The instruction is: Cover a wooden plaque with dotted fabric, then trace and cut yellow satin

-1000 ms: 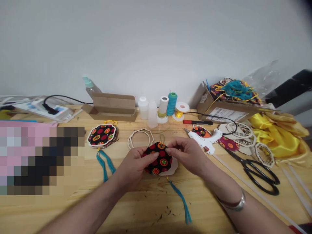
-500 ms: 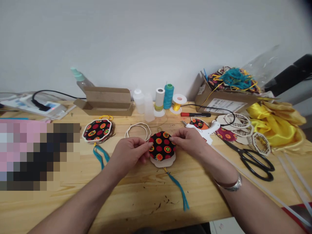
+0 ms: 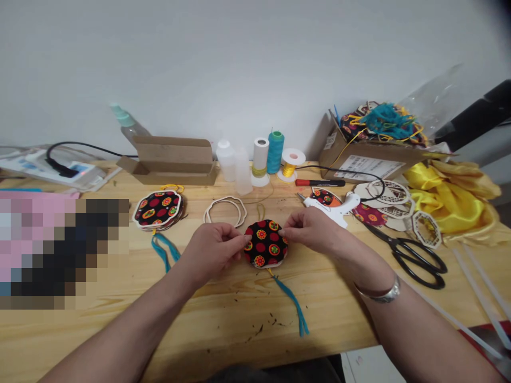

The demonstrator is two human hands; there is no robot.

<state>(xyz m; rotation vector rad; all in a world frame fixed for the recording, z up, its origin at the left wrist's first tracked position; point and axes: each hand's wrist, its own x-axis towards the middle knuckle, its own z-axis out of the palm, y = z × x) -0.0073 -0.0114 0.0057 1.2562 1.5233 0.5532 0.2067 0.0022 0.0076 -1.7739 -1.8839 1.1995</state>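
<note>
Between my hands is a black fabric piece [image 3: 266,244] printed with red and orange flowers, lying over a pale scalloped wooden base whose rim barely shows below it. My left hand [image 3: 217,247] pinches its left edge with thumb and fingers. At its upper right edge, my right hand [image 3: 309,230] pinches the same fabric. A blue tassel [image 3: 294,307] on a yellow cord hangs from the bottom onto the table. Just behind my left hand lies a thin scalloped wooden ring [image 3: 225,210]. A white glue gun [image 3: 333,213] rests right of my right hand.
A stack of finished-looking floral pieces [image 3: 158,209] sits left. Behind stand an open cardboard box [image 3: 171,159], bottles [image 3: 227,159] and thread spools [image 3: 275,153]. On the right are black scissors [image 3: 417,260], wooden cut-outs [image 3: 393,199], yellow cloth [image 3: 447,199] and a full carton [image 3: 369,159].
The fabric has come down over the wooden base, covering the lower part that was exposed. Both hands keep their pinch on its edges. The camera view has shifted slightly.
</note>
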